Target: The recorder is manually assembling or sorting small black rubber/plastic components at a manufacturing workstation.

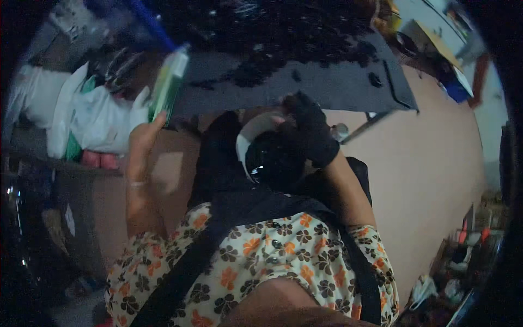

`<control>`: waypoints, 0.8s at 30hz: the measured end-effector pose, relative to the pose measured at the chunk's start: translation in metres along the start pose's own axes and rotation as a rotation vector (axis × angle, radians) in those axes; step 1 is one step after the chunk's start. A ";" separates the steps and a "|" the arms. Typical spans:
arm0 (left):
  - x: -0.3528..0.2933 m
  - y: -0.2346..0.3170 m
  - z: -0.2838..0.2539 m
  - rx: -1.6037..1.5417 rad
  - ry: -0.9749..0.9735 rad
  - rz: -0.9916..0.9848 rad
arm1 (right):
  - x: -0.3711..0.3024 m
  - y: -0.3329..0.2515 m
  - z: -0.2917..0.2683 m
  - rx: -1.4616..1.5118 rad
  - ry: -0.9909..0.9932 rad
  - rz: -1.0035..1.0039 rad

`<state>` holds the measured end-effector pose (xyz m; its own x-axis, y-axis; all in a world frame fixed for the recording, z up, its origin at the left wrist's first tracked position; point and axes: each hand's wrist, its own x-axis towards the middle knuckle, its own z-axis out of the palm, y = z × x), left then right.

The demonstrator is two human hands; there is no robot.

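My left hand [146, 136], bare, is raised at the left with its fingers closed around a flat green-and-white package [170, 82], blurred by motion. A dark glossy round object [272, 161] with a pale curved rim [249, 133] rests between my knees. Over its upper right side lies my right hand [313, 131] in a black glove. Its fingers appear bent around the object's upper edge, a bare fingertip showing beside the rim. The palm side of that hand is hidden.
A dark grey work surface [229, 90] strewn with black scraps [272, 65] lies ahead. White plastic bags [98, 117] fill a shelf at the left. A small metallic cylinder [340, 131] sits beside my right glove. Mixed items [452, 261] crowd the lower right.
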<state>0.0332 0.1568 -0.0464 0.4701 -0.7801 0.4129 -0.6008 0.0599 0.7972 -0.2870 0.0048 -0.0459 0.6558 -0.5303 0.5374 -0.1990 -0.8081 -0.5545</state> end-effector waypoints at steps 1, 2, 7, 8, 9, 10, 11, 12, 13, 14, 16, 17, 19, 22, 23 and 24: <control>-0.002 0.020 0.000 -0.118 -0.126 -0.045 | -0.001 -0.004 0.000 -0.050 0.153 -0.147; -0.009 0.033 0.003 -0.132 -0.132 -0.031 | 0.003 -0.016 -0.003 -0.069 0.161 -0.147; -0.036 0.100 0.034 -0.468 -0.501 0.020 | 0.017 -0.074 -0.018 -0.476 0.025 -0.349; -0.036 0.088 0.034 -0.223 -0.485 0.198 | 0.013 -0.076 -0.019 -0.488 0.029 -0.358; -0.040 0.093 0.031 -0.222 -0.474 0.202 | 0.008 -0.072 -0.021 -0.555 -0.028 -0.346; -0.045 0.101 0.031 -0.344 -0.528 0.123 | 0.003 -0.070 -0.023 -0.622 -0.086 -0.334; -0.051 0.104 0.031 -0.469 -0.575 0.040 | -0.003 -0.071 -0.024 -0.621 -0.091 -0.351; -0.057 0.106 0.029 -0.443 -0.587 0.066 | -0.008 -0.074 -0.026 -0.677 -0.101 -0.369; -0.063 0.100 0.029 -0.434 -0.628 0.138 | -0.013 -0.076 -0.029 -0.731 -0.110 -0.389; -0.065 0.094 0.034 -0.429 -0.686 0.215 | -0.020 -0.072 -0.033 -0.704 -0.075 -0.442; -0.078 0.101 0.038 -0.685 -0.709 0.029 | -0.028 -0.061 -0.037 -0.713 -0.164 -0.428; -0.076 0.097 0.038 -0.575 -0.683 0.106 | -0.031 -0.055 -0.040 -0.729 -0.253 -0.382; -0.074 0.083 0.035 -0.501 -0.567 0.256 | -0.027 -0.067 -0.064 -0.713 -0.261 -0.204; -0.064 0.063 0.032 0.140 -0.299 0.294 | -0.040 -0.023 -0.105 -0.795 0.195 -0.073; -0.058 0.059 0.032 0.355 -0.224 0.306 | -0.044 -0.001 -0.125 -0.807 0.302 -0.044; -0.051 0.061 0.032 0.358 -0.232 0.310 | -0.050 0.021 -0.144 -0.931 0.356 0.052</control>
<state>-0.0476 0.1806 -0.0331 0.1035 -0.8794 0.4646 -0.8913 0.1253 0.4357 -0.4290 -0.0226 0.0071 0.4035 -0.4936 0.7704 -0.8131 -0.5796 0.0545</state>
